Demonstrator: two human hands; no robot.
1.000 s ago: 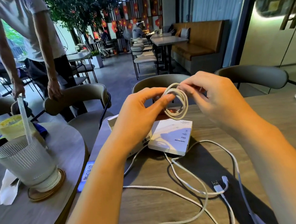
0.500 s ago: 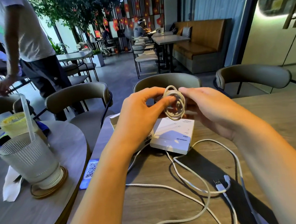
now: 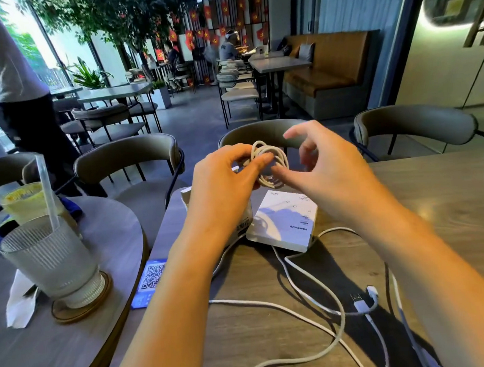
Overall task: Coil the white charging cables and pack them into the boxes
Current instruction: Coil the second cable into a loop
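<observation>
A small coil of white cable [image 3: 271,164] is held in the air above the table's far edge. My left hand [image 3: 226,181] pinches the coil's left side between thumb and fingers. My right hand [image 3: 323,172] hovers at its right side with fingers spread and loose; its thumb tip touches the coil's lower part. Below the coil a shut white box [image 3: 283,220] lies on the wooden table [image 3: 451,197]. A second white box [image 3: 243,223] is mostly hidden behind my left wrist. Loose white cables [image 3: 323,301] sprawl on the table near me, plugs [image 3: 363,301] lying between my forearms.
On a round table at the left stand a ribbed glass with a straw [image 3: 51,259], a yellow drink [image 3: 24,201] and a napkin [image 3: 20,302]. A blue QR card [image 3: 151,281] lies at my table's left edge. Grey chairs [image 3: 414,125] line the far side. A person [image 3: 13,84] stands at the left.
My right hand has let go of the coil and opened its fingers; before, both hands pinched it. The coil sits slightly lower. The standing person has shifted left.
</observation>
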